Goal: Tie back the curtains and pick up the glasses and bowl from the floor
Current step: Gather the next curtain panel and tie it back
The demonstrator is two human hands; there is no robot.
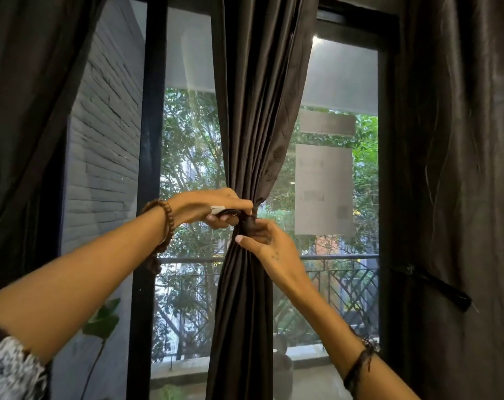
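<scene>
The centre curtain (253, 134) hangs down the middle of the frame and is gathered into a narrow waist at mid-height, so that window glass shows on both sides of it. A dark tie-back band (246, 219) wraps that waist.

The left hand (213, 207) comes in from the left with fingers curled, its grip closed on the band's free end, apparently to keep tension on it. The right hand (263, 236) has its grip closed round the bunched cloth just below, thumb across the front, evidently to stop the folds spreading while the band is fastened. Whether the band is already secured cannot be told.

At the right edge of the frame, the right curtain (458, 168) hangs loose, its own tie-back (435, 285) dangling unused.

Judgement: first curtain in progress. Glasses and bowl are not in view.
</scene>
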